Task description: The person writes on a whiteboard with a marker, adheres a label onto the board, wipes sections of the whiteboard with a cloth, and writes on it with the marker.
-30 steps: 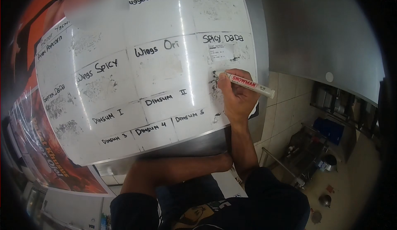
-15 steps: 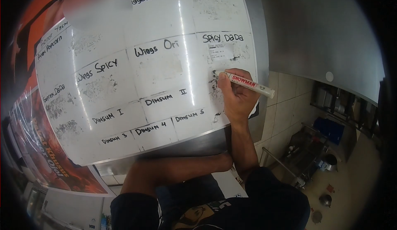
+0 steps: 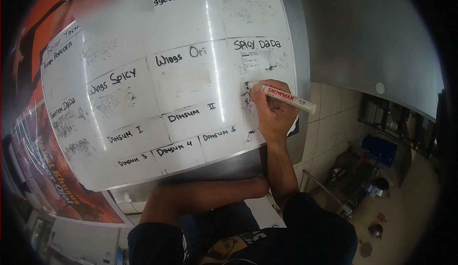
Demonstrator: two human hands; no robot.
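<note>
In my right hand (image 3: 279,115) is a white marker pen (image 3: 291,99) with red "SNOWMAN" lettering, its tip at the whiteboard (image 3: 186,86). My fingers are closed round the pen. The tip is by a dark smudge below the "Spicy DaDa" heading and a small white printed label (image 3: 256,60). My left forearm (image 3: 210,193) lies across my body below the board's lower edge. Its far end meets my right forearm, and the fingers of my left hand are hidden there.
Black ruled lines divide the board into boxes with handwritten headings and smeared ink. An orange-red poster (image 3: 62,179) hangs at the left. To the right are a grey metal panel (image 3: 372,41), a tiled wall (image 3: 329,107) and a metal rack (image 3: 343,179) with kitchenware.
</note>
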